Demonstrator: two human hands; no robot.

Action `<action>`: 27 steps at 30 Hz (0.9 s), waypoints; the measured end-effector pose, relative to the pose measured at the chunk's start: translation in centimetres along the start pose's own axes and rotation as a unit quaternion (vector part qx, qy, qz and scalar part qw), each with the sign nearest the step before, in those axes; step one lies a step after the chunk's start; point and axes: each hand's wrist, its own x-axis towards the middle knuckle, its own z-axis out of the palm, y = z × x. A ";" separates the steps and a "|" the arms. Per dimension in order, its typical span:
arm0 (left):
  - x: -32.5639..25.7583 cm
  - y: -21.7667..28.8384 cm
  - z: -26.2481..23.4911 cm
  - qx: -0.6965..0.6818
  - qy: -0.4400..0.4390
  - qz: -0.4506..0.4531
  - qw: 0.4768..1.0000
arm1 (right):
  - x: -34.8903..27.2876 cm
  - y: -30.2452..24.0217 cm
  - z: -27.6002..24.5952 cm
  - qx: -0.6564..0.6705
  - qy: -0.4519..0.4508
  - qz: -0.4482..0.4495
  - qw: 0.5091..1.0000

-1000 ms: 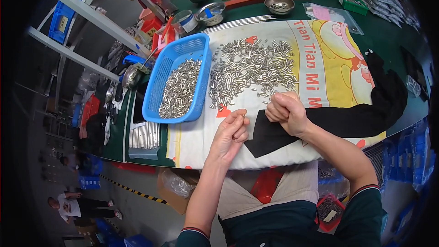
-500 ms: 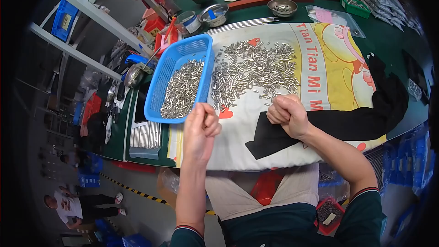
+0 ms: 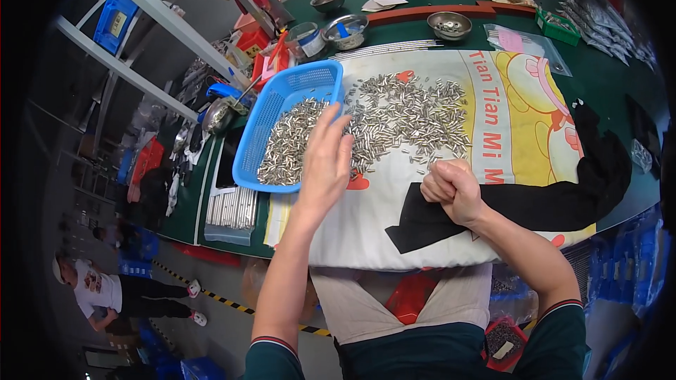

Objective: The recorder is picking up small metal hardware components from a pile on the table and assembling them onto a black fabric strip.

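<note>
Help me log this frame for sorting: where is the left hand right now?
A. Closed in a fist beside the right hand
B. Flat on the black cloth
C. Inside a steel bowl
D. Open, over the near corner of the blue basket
D: the left hand is spread open over the edge of the blue basket of metal pins, while the right hand is fisted by the black cloth.

Left hand (image 3: 325, 162) over blue basket (image 3: 282, 102) (open)

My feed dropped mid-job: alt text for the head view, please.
The left hand, fingers spread, hovers at the edge of a blue basket of small metal pins, beside a loose pile of pins on a printed cloth. The right hand rests fisted on the cloth.
</note>
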 end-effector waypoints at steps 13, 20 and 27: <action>-0.4 -2.9 7.2 0.140 -0.159 -0.038 0.977 | -0.2 -0.2 0.3 0.005 0.005 0.007 1.000; -3.7 -1.4 4.8 0.128 -0.238 0.035 0.962 | 0.5 0.4 0.9 0.002 -0.004 0.012 1.000; -2.0 -2.4 6.1 0.078 -0.127 -0.081 0.986 | -0.5 0.8 -0.4 0.021 0.041 -0.030 0.998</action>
